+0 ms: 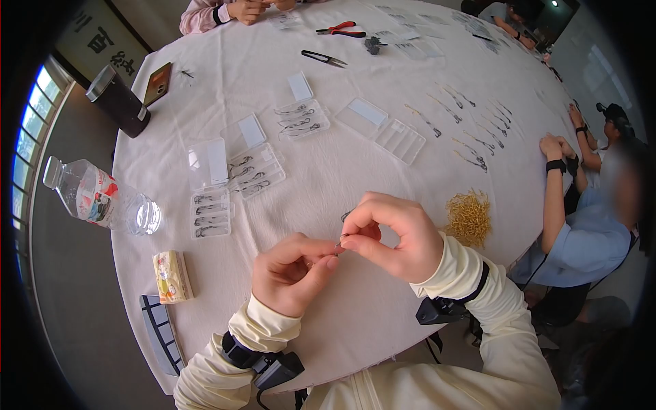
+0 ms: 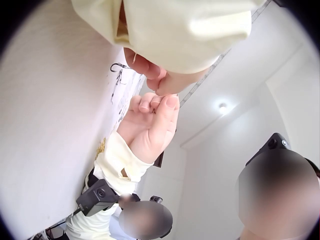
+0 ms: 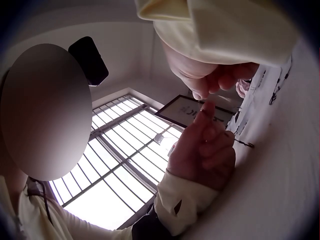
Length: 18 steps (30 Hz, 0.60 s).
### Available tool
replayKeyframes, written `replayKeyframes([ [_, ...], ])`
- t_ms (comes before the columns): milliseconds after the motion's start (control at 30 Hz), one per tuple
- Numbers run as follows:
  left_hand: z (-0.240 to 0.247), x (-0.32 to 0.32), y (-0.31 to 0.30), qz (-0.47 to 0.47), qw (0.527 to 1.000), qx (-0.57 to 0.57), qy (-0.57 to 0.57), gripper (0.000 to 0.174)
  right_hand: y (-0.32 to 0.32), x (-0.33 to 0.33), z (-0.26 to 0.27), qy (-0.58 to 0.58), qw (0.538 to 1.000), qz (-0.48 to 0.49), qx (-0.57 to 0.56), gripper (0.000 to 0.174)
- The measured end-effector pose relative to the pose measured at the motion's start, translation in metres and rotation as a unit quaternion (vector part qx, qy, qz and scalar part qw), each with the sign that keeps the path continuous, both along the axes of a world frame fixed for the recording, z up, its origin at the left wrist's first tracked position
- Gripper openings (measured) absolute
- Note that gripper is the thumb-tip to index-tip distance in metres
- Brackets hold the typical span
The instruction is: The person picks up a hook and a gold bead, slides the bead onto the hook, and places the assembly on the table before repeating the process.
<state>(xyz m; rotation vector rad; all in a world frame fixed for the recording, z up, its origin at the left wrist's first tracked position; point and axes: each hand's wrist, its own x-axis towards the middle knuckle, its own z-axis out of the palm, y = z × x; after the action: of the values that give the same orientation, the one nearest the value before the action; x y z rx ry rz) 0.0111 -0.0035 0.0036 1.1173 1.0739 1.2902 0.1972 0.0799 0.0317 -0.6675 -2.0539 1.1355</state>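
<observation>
Above the near part of the table, my left hand (image 1: 290, 273) and right hand (image 1: 400, 236) meet at the fingertips. Thumb and index finger of each pinch a tiny dark item (image 1: 339, 242) between them; its shape is mostly hidden. The other fingers of both hands are curled. Just beyond the right fingers shows part of a dark hook (image 1: 346, 215). The left wrist view has a dark hook (image 2: 119, 67) beside the left fingers, and the right wrist view a dark hooked piece (image 3: 245, 143) near the left hand; whether it is held, I cannot tell.
Clear cases (image 1: 210, 213) with dark hooks stand left of centre, an empty case (image 1: 398, 140) farther back. Hooks with yellowish strands (image 1: 469, 156) and a yellow pile (image 1: 469, 217) lie right. A bottle (image 1: 102, 195), tumbler (image 1: 119, 102) and tissue pack (image 1: 172, 277) are left; people sit around.
</observation>
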Motion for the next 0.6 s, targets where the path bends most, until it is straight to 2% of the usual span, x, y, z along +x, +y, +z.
replayKeyframes([
  [200,-0.001,0.0,0.0,0.014,0.998,-0.035,-0.054,0.006,0.002,0.001,-0.001,0.009,1.0,-0.008,0.019,0.007],
  [333,0.003,-0.002,-0.001,0.042,0.997,-0.058,-0.033,0.006,0.004,0.004,-0.001,0.007,1.0,-0.005,0.021,0.007],
  [600,0.0,0.0,0.002,0.066,0.995,-0.041,-0.069,0.011,0.013,0.011,-0.001,0.013,0.998,-0.055,0.007,0.008],
])
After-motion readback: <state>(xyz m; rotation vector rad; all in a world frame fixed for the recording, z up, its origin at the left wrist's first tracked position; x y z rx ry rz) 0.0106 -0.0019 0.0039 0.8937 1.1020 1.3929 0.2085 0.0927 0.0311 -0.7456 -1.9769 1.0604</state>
